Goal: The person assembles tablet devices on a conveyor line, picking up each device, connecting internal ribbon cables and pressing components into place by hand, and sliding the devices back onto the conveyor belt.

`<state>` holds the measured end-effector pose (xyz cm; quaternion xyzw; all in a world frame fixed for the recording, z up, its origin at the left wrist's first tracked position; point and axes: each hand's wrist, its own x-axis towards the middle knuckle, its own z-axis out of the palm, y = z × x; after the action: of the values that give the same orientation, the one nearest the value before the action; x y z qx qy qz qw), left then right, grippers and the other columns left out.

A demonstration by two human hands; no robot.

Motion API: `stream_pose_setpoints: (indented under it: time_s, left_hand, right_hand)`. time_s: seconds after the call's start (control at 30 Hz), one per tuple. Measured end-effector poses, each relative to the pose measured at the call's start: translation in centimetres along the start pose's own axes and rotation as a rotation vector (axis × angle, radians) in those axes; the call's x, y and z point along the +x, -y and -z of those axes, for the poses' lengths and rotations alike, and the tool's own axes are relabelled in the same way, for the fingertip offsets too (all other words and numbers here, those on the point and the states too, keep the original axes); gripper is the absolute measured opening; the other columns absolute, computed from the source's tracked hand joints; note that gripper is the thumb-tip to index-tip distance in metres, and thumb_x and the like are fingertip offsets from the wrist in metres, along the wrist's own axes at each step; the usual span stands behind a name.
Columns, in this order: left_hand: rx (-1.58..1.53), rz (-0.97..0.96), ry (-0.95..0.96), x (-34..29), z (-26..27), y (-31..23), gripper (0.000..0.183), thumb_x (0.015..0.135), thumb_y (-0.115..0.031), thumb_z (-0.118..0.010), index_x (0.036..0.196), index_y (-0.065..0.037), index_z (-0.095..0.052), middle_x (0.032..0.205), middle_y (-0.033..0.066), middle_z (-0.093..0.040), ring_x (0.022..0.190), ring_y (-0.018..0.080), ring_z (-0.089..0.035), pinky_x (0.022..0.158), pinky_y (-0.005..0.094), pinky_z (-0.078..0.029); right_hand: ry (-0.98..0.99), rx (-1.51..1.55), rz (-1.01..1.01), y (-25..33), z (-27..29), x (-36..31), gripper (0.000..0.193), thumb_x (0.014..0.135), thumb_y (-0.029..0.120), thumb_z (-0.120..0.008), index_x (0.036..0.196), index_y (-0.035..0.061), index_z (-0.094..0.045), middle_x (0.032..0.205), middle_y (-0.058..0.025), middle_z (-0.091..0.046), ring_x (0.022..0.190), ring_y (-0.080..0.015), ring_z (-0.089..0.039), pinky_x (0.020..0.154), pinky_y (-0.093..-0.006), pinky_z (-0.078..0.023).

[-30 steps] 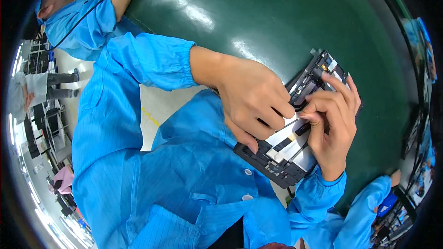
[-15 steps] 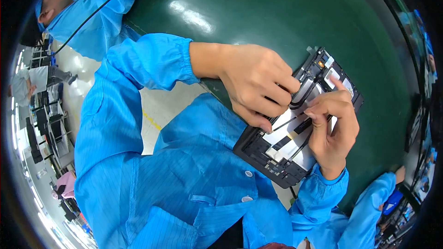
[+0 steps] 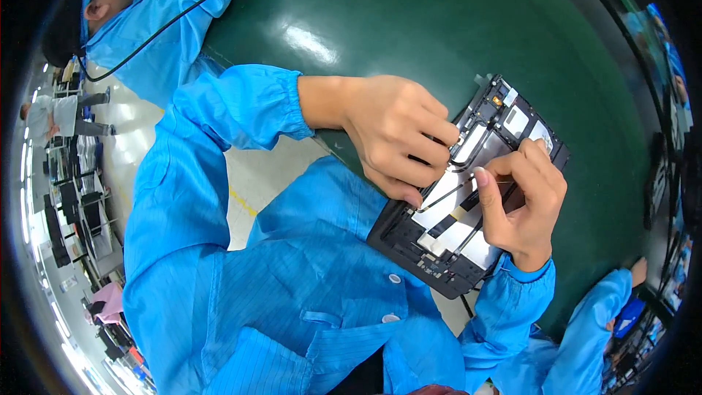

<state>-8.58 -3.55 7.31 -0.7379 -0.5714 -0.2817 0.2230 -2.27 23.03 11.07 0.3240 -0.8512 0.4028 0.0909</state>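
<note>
An opened flat electronic device point(image 3: 395, 238), with a black frame and silver-white inner panels, rests tilted at the front edge of the green table. Thin black cables point(image 3: 446, 196) run across its inside. My left hand point(image 3: 395, 135) is closed along the device's left side, its thumb near the lower frame and its curled fingers at the upper edge. Over the right half, my right hand point(image 3: 526, 197) pinches a thin black cable between thumb and forefinger. Its other fingers are bent over the panel and hide part of it.
The green table point(image 3: 380, 22) stretches beyond the device. A co-worker's blue sleeve point(image 3: 164, 25) is at the far left, with a black cord point(image 3: 175, 16) hanging before it. Another blue sleeve point(image 3: 592, 329) lies at the lower right. Shelving point(image 3: 77, 197) stands on the left.
My right hand has come down onto the cable, and its raised finger is now bent. My left hand has shifted slightly left along the device. The whole view has turned a little.
</note>
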Motion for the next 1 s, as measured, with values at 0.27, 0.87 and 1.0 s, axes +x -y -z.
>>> stream_pose_setpoints:
  time_s: [0.27,0.87,1.0]
  left_hand:
    - [0.025,0.003,0.010,0.1,0.1,0.1,0.044,0.103,-0.043,-0.071,0.090,-0.001,-0.076,0.088,0.0102,-0.070,0.076,0.0241,-0.067,0.056,0.0320,-0.047]
    - [-0.009,0.037,0.006,0.3,0.3,0.4,0.042,0.103,-0.039,-0.072,0.091,0.001,-0.076,0.086,0.0103,-0.071,0.075,0.0246,-0.069,0.055,0.0320,-0.048]
    - [-0.022,0.041,-0.062,0.2,-0.5,0.7,0.030,0.096,-0.031,-0.077,0.083,-0.005,-0.070,0.077,0.0024,-0.061,0.072,0.0216,-0.063,0.053,0.0331,-0.048]
  right_hand:
    - [-0.002,-0.027,-0.047,-0.1,-0.5,-0.1,0.020,0.076,0.012,-0.093,0.080,0.0077,-0.074,0.071,-0.0059,-0.051,0.067,-0.0256,-0.047,0.062,-0.0389,-0.037]
    - [-0.042,-0.080,-0.054,-0.6,-1.1,0.1,0.016,0.082,0.014,-0.092,0.086,0.0078,-0.077,0.072,-0.0051,-0.062,0.066,-0.0250,-0.054,0.065,-0.0389,-0.040]
    - [0.036,-0.010,-0.024,0.2,0.0,0.6,0.015,0.081,0.008,-0.091,0.085,0.0058,-0.076,0.071,-0.0073,-0.057,0.069,-0.0266,-0.053,0.064,-0.0400,-0.040]
